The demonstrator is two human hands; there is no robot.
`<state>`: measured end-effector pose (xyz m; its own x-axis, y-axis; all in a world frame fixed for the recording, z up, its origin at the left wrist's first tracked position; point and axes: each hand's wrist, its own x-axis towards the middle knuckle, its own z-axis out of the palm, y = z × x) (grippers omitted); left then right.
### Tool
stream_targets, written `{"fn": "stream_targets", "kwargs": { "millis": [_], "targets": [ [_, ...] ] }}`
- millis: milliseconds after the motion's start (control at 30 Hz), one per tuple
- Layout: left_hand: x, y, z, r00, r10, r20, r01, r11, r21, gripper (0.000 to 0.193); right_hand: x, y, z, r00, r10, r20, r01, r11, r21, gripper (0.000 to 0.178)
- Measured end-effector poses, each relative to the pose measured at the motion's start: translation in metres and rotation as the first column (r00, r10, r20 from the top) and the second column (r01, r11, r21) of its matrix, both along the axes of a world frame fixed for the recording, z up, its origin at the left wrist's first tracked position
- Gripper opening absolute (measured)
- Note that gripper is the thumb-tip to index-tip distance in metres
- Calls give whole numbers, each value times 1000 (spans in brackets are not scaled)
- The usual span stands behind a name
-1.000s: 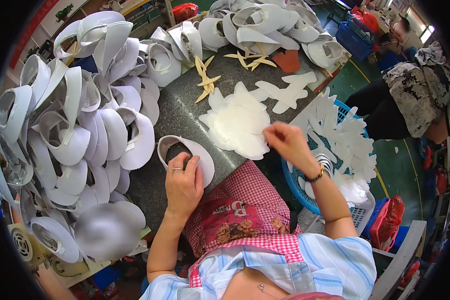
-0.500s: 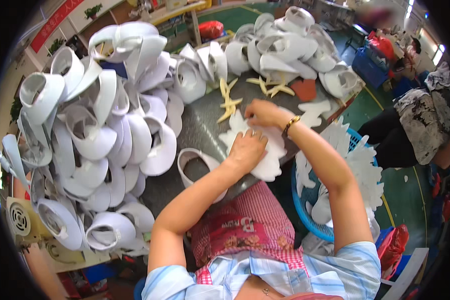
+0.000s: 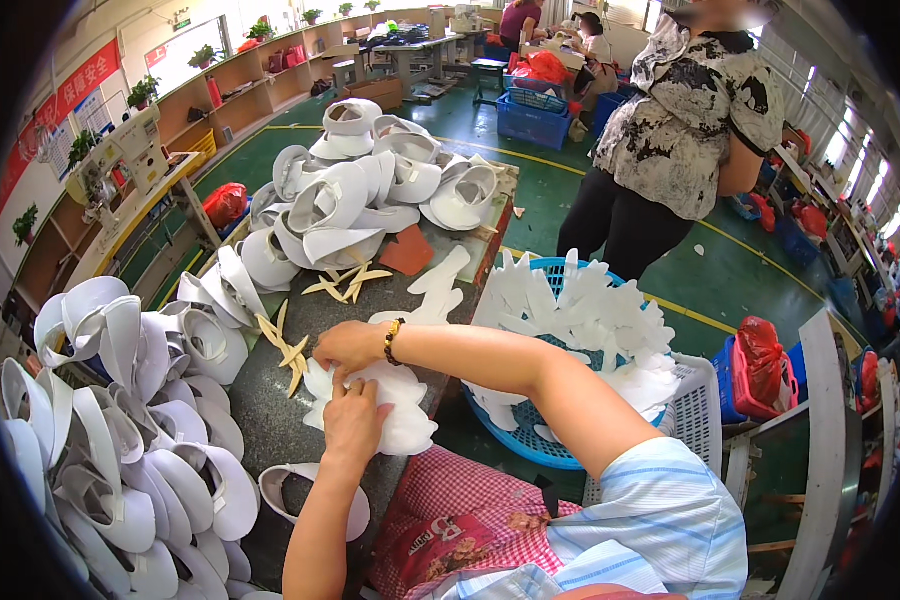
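A flat white cut-out piece [image 3: 402,400] with a wavy, lobed edge lies on the dark, speckled tabletop [image 3: 282,425]. My left hand [image 3: 353,420] rests on it, fingers stretched out and pressing down. At the far left edge of the same piece, my right hand [image 3: 348,347] has its fingers bent together in a pinch; the fingertips are partly hidden. Beside them lie cream-coloured slim curved strips [image 3: 288,352]. Nearest to my left wrist is a single white sun visor [image 3: 292,492]. Another white lobed cut-out [image 3: 440,285] lies beyond my right forearm.
Piles of white visors [image 3: 170,440] cover the left side, with more [image 3: 350,190] at the far end. A reddish-brown flat piece [image 3: 407,250] lies there too. A blue basket [image 3: 530,445] of white cut-outs stands at right. A person [image 3: 685,120] stands beyond it.
The whole view has swung to the right, showing more of the room and the standing person. Both hands remain on the white cut-out, now closer together.
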<state>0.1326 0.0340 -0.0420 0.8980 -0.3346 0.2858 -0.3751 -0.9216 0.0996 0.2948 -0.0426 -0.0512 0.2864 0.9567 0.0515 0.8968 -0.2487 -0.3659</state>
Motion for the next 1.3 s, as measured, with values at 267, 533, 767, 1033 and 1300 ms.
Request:
{"fn": "stream_targets", "kwargs": {
  "millis": [267,533,767,1033,1300],
  "targets": [
    [-5,-2,0,996,60,-71,-60,998,2,37,-24,-6,8,981,-66,184,52,995,81,26],
    [-10,4,-7,984,111,-136,-118,992,-44,34,-18,0,0,938,-213,273,201,977,75,16],
    [-2,1,-3,998,51,-47,-56,993,-102,22,-6,-78,33,983,-60,176,85,987,-135,36],
    [28,24,-16,990,-87,107,77,992,95,5,-27,-84,37,975,-190,-119,170,972,-160,58],
    [53,2,-3,972,-235,-7,223,913,341,6,-37,-94,15,939,-268,-217,282,959,32,76]
  ]
}}
